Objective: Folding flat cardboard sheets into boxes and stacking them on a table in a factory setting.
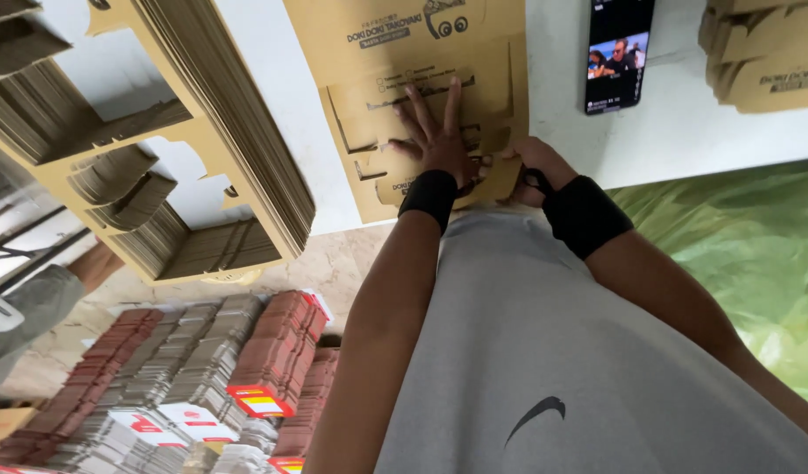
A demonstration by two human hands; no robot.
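Observation:
A flat brown die-cut cardboard box blank (421, 61) lies on the white table (685, 123) in front of me. My left hand (435, 132) presses flat on its near part, fingers spread. My right hand (531, 167) curls around the blank's near right edge, gripping a folded flap. Both wrists wear black bands. My grey shirt hides the table's near edge below the hands.
A tall slanted stack of brown cardboard blanks (185, 132) stands at the left. A phone (619, 53) with a lit screen lies on the table at the right, beside another stack of blanks (764, 53). Green plastic sheeting (746, 246) is at right. Bundles of flat cartons (202, 369) lie on the floor.

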